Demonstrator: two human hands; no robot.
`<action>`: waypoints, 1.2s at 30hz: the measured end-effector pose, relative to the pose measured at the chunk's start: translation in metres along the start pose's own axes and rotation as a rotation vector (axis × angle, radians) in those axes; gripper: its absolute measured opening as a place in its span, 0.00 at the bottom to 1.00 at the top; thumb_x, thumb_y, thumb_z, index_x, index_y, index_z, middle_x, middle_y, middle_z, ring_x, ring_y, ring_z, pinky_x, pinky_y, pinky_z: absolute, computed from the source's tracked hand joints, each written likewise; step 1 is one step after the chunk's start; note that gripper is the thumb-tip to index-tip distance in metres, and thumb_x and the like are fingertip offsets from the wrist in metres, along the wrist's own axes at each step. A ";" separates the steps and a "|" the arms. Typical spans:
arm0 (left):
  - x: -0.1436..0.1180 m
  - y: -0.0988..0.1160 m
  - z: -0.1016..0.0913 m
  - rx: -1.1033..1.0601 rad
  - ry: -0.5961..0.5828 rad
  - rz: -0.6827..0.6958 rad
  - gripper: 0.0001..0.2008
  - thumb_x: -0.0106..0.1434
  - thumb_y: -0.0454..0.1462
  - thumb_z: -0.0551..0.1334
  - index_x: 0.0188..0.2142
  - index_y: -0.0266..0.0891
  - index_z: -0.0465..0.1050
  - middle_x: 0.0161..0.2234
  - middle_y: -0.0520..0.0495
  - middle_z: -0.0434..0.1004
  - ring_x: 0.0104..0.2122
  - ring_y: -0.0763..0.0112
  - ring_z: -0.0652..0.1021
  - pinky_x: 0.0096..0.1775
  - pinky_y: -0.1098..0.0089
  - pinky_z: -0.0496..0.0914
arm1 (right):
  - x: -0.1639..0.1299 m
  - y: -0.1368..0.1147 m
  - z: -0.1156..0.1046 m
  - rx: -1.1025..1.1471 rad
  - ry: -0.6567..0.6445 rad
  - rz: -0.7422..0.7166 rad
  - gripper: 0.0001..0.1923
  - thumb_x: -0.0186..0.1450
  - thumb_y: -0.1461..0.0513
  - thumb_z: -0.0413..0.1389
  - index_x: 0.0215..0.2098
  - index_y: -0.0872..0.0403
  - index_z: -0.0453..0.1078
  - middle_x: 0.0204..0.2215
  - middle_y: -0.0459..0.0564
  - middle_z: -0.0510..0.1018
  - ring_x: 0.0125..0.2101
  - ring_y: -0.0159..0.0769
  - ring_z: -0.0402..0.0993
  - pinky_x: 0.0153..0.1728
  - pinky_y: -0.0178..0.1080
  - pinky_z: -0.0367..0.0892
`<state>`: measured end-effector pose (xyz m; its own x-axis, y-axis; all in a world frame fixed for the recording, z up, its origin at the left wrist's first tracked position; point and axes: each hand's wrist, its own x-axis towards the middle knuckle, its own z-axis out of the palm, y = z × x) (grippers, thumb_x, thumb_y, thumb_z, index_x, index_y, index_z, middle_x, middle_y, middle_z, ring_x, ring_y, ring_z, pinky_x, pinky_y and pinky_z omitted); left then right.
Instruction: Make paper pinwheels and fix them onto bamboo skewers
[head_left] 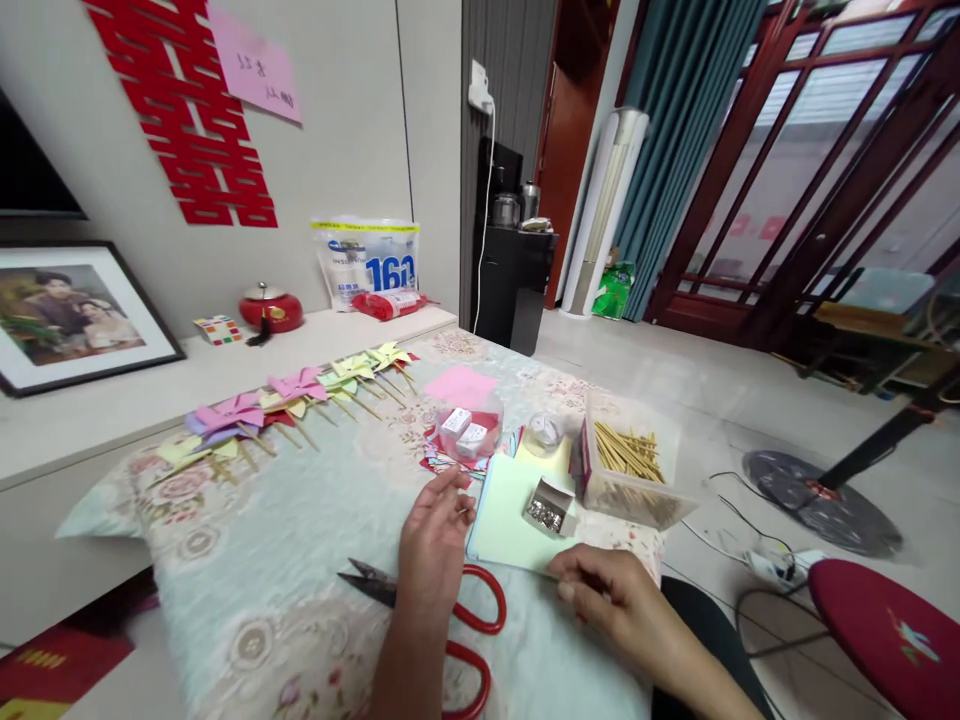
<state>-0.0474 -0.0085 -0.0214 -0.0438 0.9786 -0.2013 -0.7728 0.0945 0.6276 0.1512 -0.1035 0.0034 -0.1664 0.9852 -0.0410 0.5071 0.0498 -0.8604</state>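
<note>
My left hand (437, 525) hovers over the flowered tablecloth, its fingers apart and loosely bent, with nothing visible in them. Beneath its wrist lie red-handled scissors (480, 600), blades slightly apart and pointing left. My right hand (607, 595) is closed at the near edge of a stack of light green paper (502, 510), thumb and forefinger at the edge. On this paper stands a small open box (550, 508) of shiny metal pieces. Behind it are a round clear container (544, 432) and a clear case (469, 432) holding small labelled boxes, on coloured paper.
Paper pinwheels (296, 385) on sticks line the table's far left edge. A plastic tub (630, 490) of thin wooden sticks stands at the right. A pink sheet (460, 384) lies farther back. A red stool (885, 630) and a power strip (784, 568) are beyond the table's right side.
</note>
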 end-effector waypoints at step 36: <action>0.005 -0.050 0.001 1.406 -0.342 0.513 0.18 0.59 0.23 0.51 0.42 0.32 0.76 0.41 0.39 0.77 0.43 0.61 0.77 0.47 0.61 0.73 | 0.171 -0.040 -0.082 -1.259 -0.209 0.058 0.15 0.58 0.67 0.56 0.42 0.57 0.80 0.40 0.61 0.84 0.40 0.48 0.80 0.35 0.37 0.67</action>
<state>-0.0089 -0.0084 -0.0530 0.1851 0.9340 0.3055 0.4924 -0.3572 0.7937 0.1721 0.0764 0.0726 -0.1885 0.9525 -0.2391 0.9466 0.2410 0.2140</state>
